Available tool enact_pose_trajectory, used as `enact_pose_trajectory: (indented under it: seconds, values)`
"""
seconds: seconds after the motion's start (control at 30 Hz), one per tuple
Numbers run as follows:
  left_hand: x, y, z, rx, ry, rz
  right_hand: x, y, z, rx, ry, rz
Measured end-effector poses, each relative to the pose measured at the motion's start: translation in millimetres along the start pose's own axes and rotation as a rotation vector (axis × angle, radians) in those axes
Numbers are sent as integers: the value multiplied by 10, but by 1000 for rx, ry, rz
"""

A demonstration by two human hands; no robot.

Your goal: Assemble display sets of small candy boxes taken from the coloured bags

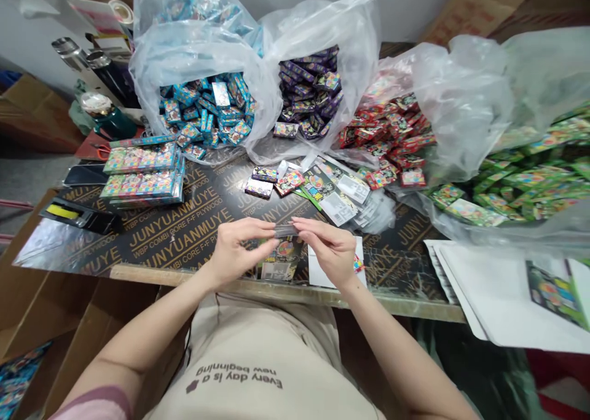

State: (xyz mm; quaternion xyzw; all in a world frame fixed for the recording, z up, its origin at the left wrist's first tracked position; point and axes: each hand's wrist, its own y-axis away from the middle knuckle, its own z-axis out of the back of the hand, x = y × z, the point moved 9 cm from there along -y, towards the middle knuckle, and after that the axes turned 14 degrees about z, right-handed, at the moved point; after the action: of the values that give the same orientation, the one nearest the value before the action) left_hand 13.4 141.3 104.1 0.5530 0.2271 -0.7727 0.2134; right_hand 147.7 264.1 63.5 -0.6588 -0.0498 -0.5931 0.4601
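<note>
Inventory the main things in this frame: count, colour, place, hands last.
Clear plastic: one piece, transparent, front centre
Bundled boxes: count unclear, multicoloured, table left
Blue boxes: many, blue, rear left
Purple boxes: many, purple, rear centre
Red boxes: many, red, rear right
Green boxes: many, green, far right
Tape dispenser: one, black and yellow, table left
Tabletop: one, black, centre
Left hand: one, holding plastic's left end
Right hand: one, holding plastic's right end
</note>
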Motion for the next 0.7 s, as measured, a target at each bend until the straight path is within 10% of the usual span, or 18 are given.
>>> enact_pose_trajectory:
  seconds: [0.47,0.7]
  values:
    - [271,-179,-70,198,39,429,-28,-137,-117,106,-169,-383]
    - [-117,1,-117,102,-254,-145,-81,-89,42,78,-133,-337]
